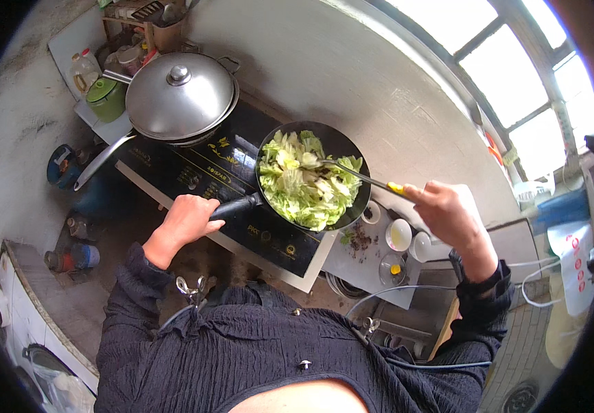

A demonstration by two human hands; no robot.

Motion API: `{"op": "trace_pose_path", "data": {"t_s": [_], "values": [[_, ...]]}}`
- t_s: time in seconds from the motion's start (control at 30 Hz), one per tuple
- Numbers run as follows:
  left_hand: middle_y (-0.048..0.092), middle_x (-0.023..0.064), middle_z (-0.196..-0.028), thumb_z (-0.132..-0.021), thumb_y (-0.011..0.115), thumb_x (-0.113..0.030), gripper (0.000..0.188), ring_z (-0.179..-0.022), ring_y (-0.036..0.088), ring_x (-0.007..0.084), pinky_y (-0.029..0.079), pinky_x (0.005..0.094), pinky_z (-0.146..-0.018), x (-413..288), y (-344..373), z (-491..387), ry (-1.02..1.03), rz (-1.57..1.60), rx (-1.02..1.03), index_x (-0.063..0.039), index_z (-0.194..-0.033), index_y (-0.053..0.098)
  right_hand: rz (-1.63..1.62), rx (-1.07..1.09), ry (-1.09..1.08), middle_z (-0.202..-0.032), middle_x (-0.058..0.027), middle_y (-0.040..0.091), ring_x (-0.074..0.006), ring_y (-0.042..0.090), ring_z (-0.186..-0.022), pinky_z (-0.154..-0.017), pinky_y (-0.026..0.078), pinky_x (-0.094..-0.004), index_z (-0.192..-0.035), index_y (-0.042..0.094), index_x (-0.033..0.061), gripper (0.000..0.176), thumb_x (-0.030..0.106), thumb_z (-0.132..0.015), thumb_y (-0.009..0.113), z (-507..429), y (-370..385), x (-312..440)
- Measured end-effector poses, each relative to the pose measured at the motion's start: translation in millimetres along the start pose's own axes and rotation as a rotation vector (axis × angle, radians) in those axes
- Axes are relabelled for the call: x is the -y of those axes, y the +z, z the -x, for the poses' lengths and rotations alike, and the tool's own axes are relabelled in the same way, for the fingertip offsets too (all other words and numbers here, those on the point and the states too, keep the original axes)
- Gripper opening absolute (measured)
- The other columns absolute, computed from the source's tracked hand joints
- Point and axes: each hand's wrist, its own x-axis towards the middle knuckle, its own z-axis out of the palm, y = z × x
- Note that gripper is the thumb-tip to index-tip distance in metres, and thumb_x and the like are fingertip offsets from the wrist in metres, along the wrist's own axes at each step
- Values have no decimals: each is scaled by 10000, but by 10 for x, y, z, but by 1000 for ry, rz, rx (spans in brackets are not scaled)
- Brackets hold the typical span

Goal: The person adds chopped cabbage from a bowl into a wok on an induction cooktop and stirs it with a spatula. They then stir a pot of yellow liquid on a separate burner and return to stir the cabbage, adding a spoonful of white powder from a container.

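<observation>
My left hand (pixel 187 222) grips the black handle of a dark frying pan (pixel 361 149), which sits on the right part of a black glass cooktop (pixel 255 258). Chopped green leafy vegetable (pixel 307 180), possibly cabbage or lettuce, fills much of the pan. In my right hand (pixel 444 211) is a long-handled cooking utensil (pixel 366 178) with a yellow section on its handle. Its far end rests among the leaves and is partly hidden by them, so its shape cannot be told.
A wok with a domed metal lid (pixel 178 98) stands on the cooktop's left part, its handle (pixel 103 160) jutting towards me. Beyond it is a green lidded pot (pixel 106 98). White bowls (pixel 399 235) and a glass dish (pixel 392 268) stand right of the pan, beside dark scraps (pixel 361 240). A wall rises behind.
</observation>
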Motion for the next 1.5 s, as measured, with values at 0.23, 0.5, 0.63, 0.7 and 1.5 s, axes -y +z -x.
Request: {"op": "trace_pose_path", "data": {"t_s": [0.23, 0.5, 0.63, 0.7, 1.5], "values": [[660, 147, -704, -753, 747, -372, 335, -715, 668, 335, 528, 429, -662, 61, 55, -16, 25, -30, 30, -55, -770, 640, 114, -65, 131, -696, -50, 515, -218, 541, -546, -491, 447, -334, -1152, 672, 157, 397, 32, -776, 694, 530, -164, 624], [674, 147, -735, -755, 745, -392, 350, -729, 676, 327, 537, 422, -679, 99, 84, -37, 39, -14, 41, -54, -776, 657, 171, 13, 157, -714, -43, 524, -216, 584, -575, -483, 463, -344, -1126, 645, 133, 302, 102, -826, 636, 707, -286, 1022], [675, 148, -739, -747, 755, -383, 341, -732, 676, 326, 535, 425, -680, 122, 98, -45, 35, -9, 34, -57, -773, 658, 143, 99, 180, -746, -44, 536, -224, 600, -591, -508, 473, -355, -1147, 631, 123, 355, 87, -794, 629, 672, -277, 1199], [675, 148, -738, -744, 758, -378, 335, -728, 675, 328, 534, 427, -676, 146, 101, -51, 59, -8, 28, -59, -774, 659, 180, 178, 185, -773, -43, 556, -223, 611, -597, -521, 482, -348, -1111, 632, 121, 312, 85, -801, 614, 645, -282, 1288], [667, 144, -688, -686, 788, -406, 341, -685, 672, 329, 524, 433, -636, 160, 126, -43, 24, -59, 8, -88, -756, 687, 117, -222, 372, -732, -49, 499, -181, 572, -536, -428, 447, -312, -1197, 600, 137, 371, 119, -826, 587, 1216, 794, 1701]]}}
